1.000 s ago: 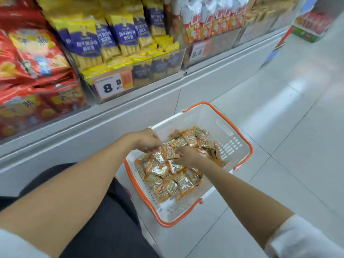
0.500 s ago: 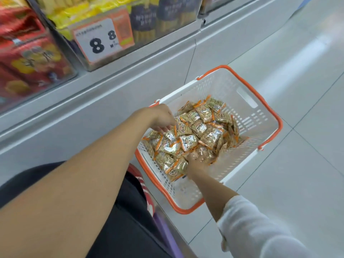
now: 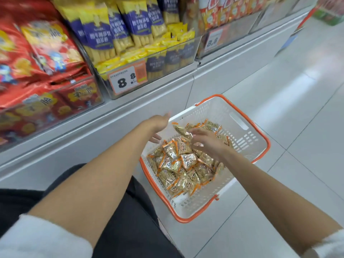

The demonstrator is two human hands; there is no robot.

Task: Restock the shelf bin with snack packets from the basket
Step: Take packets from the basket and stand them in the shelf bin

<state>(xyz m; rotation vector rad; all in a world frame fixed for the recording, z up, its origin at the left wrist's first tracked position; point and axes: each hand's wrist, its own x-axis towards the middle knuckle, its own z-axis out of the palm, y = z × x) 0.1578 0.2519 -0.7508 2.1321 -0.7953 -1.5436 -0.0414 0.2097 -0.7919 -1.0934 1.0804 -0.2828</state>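
Head view, frame centre: white plastic basket with orange rim, heaped with gold foil snack packets. Left hand spread open at upper-left rim; right hand directly over heap, nearer, fingertips at one raised packet, grip too blurred to tell.

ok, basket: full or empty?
Part full. A heap of packets covers most of the basket floor but sits well below the rim; bare floor shows at the near corner.

Glossy foil snack packets (crinkled) fill a matt perforated plastic basket.
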